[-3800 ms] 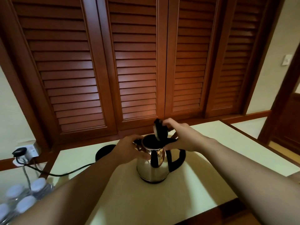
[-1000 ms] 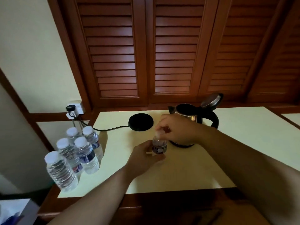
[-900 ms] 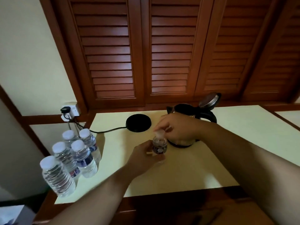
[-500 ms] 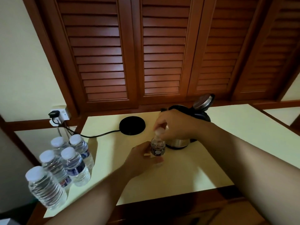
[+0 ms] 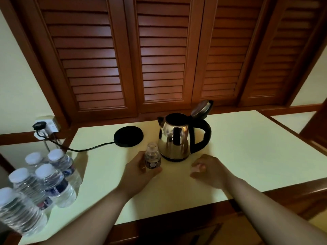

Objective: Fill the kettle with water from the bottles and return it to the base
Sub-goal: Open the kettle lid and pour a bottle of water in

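Kettle off its base, on the table, lid up, nothing poured yet by the look of it. Uncapped bottle upright just beside the kettle, wrapped by left hand; right hand loosely curled, perhaps around the cap, unclear. Left to do: pouring, more bottles, closing, reseating.

I'm seeing the kettle gleaming as polished metal (handle matt black plastic), the bottle clear plastic, the counter smooth.
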Available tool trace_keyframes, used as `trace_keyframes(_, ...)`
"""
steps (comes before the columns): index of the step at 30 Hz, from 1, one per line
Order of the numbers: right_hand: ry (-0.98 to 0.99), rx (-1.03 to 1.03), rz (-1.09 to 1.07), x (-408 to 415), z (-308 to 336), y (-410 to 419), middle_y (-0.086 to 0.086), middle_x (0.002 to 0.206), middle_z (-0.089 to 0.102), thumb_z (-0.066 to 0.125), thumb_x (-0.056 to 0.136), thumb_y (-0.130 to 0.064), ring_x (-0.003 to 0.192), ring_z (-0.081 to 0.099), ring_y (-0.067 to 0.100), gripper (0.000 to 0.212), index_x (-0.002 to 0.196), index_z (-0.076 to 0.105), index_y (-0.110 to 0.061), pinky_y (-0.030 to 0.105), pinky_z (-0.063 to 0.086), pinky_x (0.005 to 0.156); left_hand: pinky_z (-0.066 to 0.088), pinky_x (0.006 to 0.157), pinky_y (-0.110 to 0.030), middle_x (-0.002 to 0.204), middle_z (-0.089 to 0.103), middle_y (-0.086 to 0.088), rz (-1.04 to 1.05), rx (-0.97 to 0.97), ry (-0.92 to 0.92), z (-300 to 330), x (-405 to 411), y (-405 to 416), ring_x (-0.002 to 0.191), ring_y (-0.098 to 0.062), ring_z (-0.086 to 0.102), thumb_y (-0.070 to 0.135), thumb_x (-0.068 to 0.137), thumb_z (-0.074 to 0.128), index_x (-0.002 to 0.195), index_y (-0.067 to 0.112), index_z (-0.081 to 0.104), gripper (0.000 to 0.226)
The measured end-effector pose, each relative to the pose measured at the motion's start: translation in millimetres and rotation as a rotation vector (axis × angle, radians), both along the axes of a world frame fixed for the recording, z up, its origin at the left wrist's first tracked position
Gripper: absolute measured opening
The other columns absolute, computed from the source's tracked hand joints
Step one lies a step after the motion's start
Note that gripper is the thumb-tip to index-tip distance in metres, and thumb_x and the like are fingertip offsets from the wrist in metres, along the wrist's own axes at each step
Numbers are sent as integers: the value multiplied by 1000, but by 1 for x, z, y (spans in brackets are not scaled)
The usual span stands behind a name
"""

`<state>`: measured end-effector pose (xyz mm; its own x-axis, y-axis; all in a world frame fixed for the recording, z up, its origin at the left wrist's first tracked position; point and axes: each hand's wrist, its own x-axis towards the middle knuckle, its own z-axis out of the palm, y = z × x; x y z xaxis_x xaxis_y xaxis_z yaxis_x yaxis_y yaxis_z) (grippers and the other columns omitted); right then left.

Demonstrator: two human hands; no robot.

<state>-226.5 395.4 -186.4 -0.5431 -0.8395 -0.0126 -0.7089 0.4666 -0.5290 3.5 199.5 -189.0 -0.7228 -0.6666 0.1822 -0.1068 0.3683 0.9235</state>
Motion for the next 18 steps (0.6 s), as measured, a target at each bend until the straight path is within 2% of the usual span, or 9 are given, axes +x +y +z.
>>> trace_keyframes(3,97,-48,-102,-3,-7,-1,-13,116,58,70,86,-55,115,53,12,35,114,72,-34,33,46,99,54,74,-17,97,78,14,36,-18,17,3,-7,-1,89,-5,74,17,78,90,106,32,69,38)
trace_keyframes(6,166,9,-186,-6,-10,-1,-12,132,53,60,88,-64,128,45,17,48,127,65,-36,38,39,107,53,72,-16,95,79,10,69,-18,41,19,-18,-7,84,-2,74,16,79,90,106,29,69,36)
trace_keyframes(8,181,5,-204,-6,-13,0,-9,142,49,55,89,-67,134,42,19,59,137,58,-34,39,36,112,52,71,-15,92,78,7,87,-80,35,39,-25,-17,80,0,72,20,78,91,104,29,68,36)
trace_keyframes(11,201,-9,-194,-6,-19,2,-3,152,45,50,91,-68,143,37,21,64,144,53,-31,37,30,118,53,69,-18,89,78,15,85,-182,-18,79,-37,-37,76,2,71,27,74,93,101,31,67,38)
trace_keyframes(14,200,5,-194,-6,-19,1,-4,157,41,47,92,-70,147,31,20,65,145,53,-33,35,26,120,47,60,-14,87,75,11,70,-383,-148,120,-47,-52,70,4,66,37,72,93,100,34,66,39)
trace_keyframes(16,201,8,-189,-7,-19,2,-5,159,40,45,92,-72,148,30,18,66,146,52,-34,34,25,120,48,66,-20,93,73,13,64,-569,-265,142,-53,-60,79,-1,66,45,72,91,110,36,66,46)
trace_keyframes(18,197,8,-185,-8,-19,4,-6,159,40,45,92,-72,148,28,17,65,146,52,-35,34,23,120,50,76,-29,102,73,8,27,-699,-362,157,-60,-68,91,-13,68,44,74,89,121,31,66,54)
